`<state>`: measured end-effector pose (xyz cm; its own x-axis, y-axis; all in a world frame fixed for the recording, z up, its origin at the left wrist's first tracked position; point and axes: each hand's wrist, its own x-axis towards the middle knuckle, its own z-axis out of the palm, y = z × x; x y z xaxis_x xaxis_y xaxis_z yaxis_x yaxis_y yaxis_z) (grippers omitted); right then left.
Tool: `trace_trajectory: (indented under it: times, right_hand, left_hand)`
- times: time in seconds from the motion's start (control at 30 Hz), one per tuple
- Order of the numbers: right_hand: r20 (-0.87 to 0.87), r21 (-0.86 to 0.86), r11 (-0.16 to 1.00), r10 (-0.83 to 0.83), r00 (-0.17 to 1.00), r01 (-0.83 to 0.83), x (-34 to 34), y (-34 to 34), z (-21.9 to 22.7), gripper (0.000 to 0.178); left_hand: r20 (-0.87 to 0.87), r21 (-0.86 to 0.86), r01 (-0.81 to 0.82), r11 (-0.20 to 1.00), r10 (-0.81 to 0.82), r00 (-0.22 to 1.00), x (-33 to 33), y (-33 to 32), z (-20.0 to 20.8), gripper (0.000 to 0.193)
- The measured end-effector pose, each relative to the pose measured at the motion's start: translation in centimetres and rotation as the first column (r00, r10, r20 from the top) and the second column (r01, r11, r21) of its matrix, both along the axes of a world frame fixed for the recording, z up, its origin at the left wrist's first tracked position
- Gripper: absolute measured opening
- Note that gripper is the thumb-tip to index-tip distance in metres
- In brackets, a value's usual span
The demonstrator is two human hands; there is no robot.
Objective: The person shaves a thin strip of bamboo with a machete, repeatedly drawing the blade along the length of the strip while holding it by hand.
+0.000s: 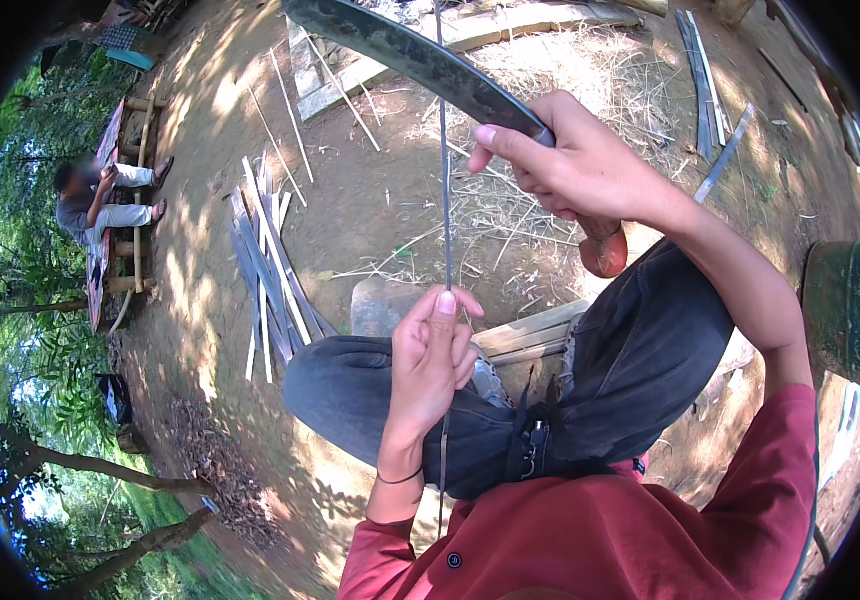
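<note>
My right hand is closed on the handle of a large machete. Its long dark blade extends up and to the left, and the reddish rounded butt of the handle shows below my hand. My left hand pinches a long, thin dark strip, perhaps bamboo, with the thumb laid along it. That strip runs from the far edge, passing by the blade, through my left fingers and down beside my body. Whether blade and strip touch, I cannot tell.
A pile of split strips lies to the left. Fibrous shavings cover the ground ahead. Pale slats lie between my knees. A green drum stands right. Another person sits on a bench at far left.
</note>
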<state>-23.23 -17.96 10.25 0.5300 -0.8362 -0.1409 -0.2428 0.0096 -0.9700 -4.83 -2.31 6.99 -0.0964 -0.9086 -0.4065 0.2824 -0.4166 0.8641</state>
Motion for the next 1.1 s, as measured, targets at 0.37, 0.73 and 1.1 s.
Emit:
trace_trajectory:
  times: [0.37,0.73,1.1]
  right_hand:
    - [-0.595,-0.616,0.631,0.019,0.803,-0.471,1.8,5.9,-3.1,0.013]
    - [-0.688,-0.649,0.553,-0.134,0.713,-0.522,2.0,5.1,-5.5,0.013]
    - [-0.646,-0.670,0.702,-0.390,0.656,-0.242,0.6,-4.1,-7.0,0.020]
  left_hand:
    - [0.666,-0.343,-0.116,0.932,0.329,0.670,0.8,-1.0,-1.1,0.023]
    - [0.575,-0.322,-0.145,0.936,0.315,0.755,1.3,-0.8,-1.6,0.022]
    - [0.560,-0.155,-0.105,0.982,0.175,0.810,1.4,2.4,-1.3,0.024]
